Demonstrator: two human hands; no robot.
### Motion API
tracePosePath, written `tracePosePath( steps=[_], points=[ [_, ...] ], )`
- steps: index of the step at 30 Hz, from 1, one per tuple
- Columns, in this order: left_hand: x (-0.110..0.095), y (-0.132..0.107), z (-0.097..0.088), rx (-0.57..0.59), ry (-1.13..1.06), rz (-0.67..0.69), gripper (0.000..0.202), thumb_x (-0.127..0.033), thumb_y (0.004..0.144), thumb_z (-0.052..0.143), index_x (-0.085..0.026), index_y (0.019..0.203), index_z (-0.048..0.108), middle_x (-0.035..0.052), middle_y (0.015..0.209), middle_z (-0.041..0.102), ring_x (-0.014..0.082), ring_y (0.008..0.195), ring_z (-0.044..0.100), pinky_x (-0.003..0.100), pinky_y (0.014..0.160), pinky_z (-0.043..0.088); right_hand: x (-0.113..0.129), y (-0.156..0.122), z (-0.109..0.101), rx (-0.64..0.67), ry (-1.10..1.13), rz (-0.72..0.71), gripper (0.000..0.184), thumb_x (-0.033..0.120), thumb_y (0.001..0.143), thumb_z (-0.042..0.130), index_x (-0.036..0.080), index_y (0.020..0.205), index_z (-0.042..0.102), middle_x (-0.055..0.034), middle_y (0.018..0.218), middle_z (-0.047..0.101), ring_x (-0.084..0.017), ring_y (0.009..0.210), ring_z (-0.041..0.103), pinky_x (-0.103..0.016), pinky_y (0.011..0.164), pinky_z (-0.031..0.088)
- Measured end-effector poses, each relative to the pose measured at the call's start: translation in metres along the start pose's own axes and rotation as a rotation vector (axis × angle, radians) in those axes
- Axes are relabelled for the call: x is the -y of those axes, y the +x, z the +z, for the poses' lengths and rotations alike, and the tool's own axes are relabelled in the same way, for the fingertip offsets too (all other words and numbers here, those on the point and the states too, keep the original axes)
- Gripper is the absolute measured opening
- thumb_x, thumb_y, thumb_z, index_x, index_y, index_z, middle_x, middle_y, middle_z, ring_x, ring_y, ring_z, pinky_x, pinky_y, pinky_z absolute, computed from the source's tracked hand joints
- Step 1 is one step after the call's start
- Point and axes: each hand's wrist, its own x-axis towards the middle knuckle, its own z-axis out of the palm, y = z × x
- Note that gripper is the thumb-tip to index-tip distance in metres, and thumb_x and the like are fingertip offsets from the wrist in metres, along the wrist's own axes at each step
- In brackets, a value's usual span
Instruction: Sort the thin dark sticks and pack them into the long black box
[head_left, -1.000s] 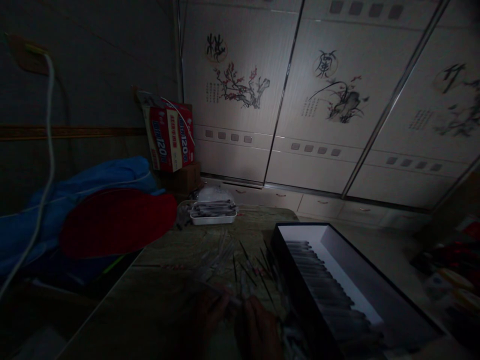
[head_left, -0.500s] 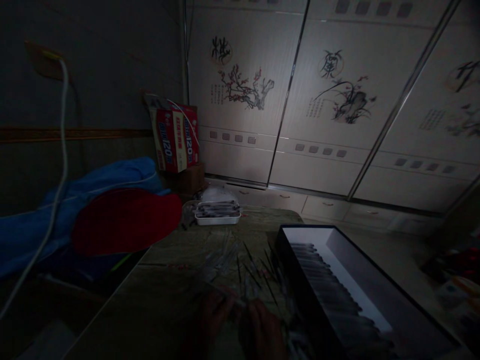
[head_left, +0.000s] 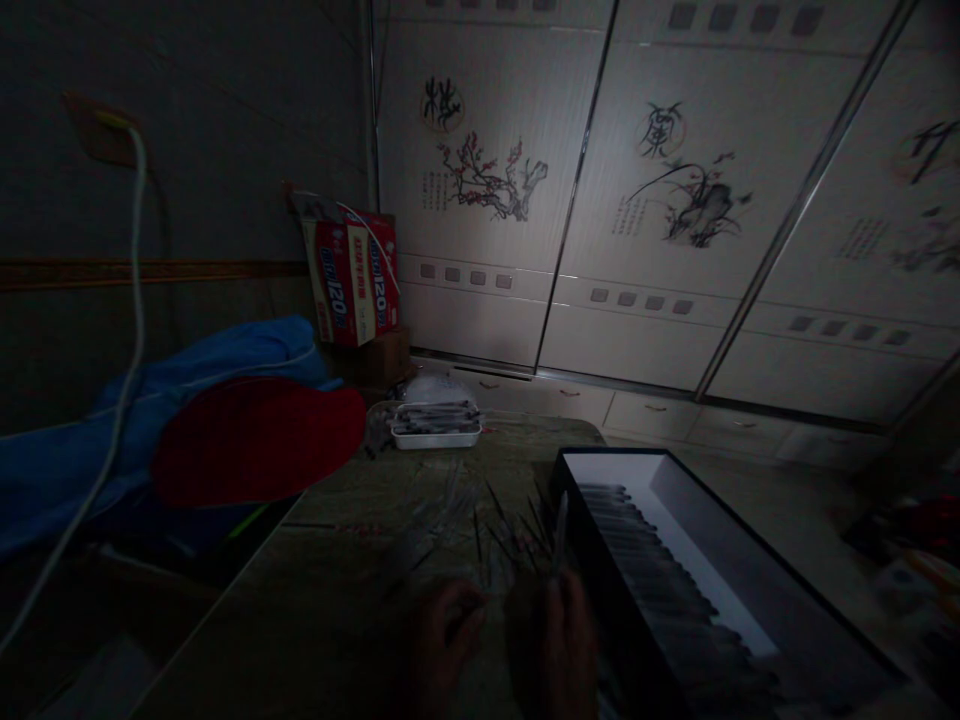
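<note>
In the head view, my right hand [head_left: 571,640] grips a slim, clear pen-like tube [head_left: 562,525] that points up beside the box's near wall. My left hand [head_left: 444,635] is a little way to the left, its thumb and forefinger curled together; whatever is between the tips is too dark to make out. Beyond both hands, several thin dark sticks like pen refills [head_left: 478,535] lie scattered on the table, with clear tubes [head_left: 446,510] to their left. A black-edged box [head_left: 720,520] with a white inside stands at right, holding a row of dark pen-like sticks [head_left: 652,570].
A white tray [head_left: 436,441] full of slim sticks stands at the table's [head_left: 300,590] far edge. Red cloth [head_left: 255,445] and blue cloth [head_left: 217,355] lie left. A red carton [head_left: 352,280] and a white cable [head_left: 127,385] are behind; sliding wardrobe doors [head_left: 480,320] close off the back.
My hands have moved apart. The right one went right toward the box with the clear tube now upright in it; the left stays low at the table's middle.
</note>
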Motion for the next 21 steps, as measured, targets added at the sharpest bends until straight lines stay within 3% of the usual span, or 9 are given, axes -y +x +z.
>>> tracePosePath(
  steps=[4, 10, 13, 17, 21],
  points=[
    [-0.001, 0.001, -0.002, 0.031, 0.229, 0.136, 0.016, -0.029, 0.077, 0.055, -0.02, 0.086, 0.066, 0.0064, 0.088, 0.07, 0.0208, 0.085, 0.065, 0.03, 0.077, 0.052, 0.0, 0.013, -0.006, -0.041, 0.101, 0.189, 0.045, 0.052, 0.088, 0.033, 0.021, 0.092, 0.065, -0.0078, 0.087, 0.07, -0.023, 0.081, 0.064, -0.032, 0.069, 0.049],
    [-0.02, 0.019, 0.003, 0.095, 0.681, 0.313, 0.021, -0.017, 0.08, 0.048, -0.019, 0.091, 0.066, 0.0101, 0.095, 0.069, 0.0219, 0.09, 0.064, 0.034, 0.082, 0.05, 0.001, 0.012, 0.002, -0.086, 0.137, 0.315, 0.051, 0.059, 0.084, 0.035, 0.018, 0.092, 0.064, -0.01, 0.096, 0.069, -0.024, 0.093, 0.062, -0.031, 0.075, 0.046],
    [-0.022, 0.032, 0.012, 0.088, 0.865, 0.321, 0.026, -0.016, 0.079, 0.05, -0.017, 0.1, 0.065, 0.0141, 0.107, 0.068, 0.0257, 0.101, 0.062, 0.039, 0.089, 0.047, -0.004, 0.011, 0.004, -0.07, 0.134, 0.316, 0.052, 0.063, 0.082, 0.037, 0.02, 0.088, 0.065, -0.0092, 0.094, 0.07, -0.024, 0.092, 0.062, -0.031, 0.076, 0.046],
    [-0.018, 0.044, 0.021, 0.168, 1.023, 0.289, 0.043, -0.018, 0.08, 0.05, -0.014, 0.122, 0.055, 0.0174, 0.128, 0.059, 0.0284, 0.117, 0.054, 0.042, 0.1, 0.04, -0.002, 0.012, 0.004, -0.041, 0.15, 0.338, 0.051, 0.063, 0.081, 0.039, 0.02, 0.088, 0.065, -0.0096, 0.094, 0.07, -0.024, 0.091, 0.062, -0.031, 0.076, 0.046],
    [-0.011, 0.045, 0.022, 0.167, 0.983, 0.26, 0.048, -0.011, 0.077, 0.047, -0.017, 0.124, 0.054, 0.0136, 0.129, 0.059, 0.0254, 0.118, 0.054, 0.04, 0.102, 0.037, 0.005, 0.01, 0.007, -0.054, 0.132, 0.355, 0.058, 0.062, 0.083, 0.034, 0.015, 0.097, 0.065, -0.0133, 0.103, 0.068, -0.026, 0.094, 0.062, -0.034, 0.078, 0.047]
  ],
)
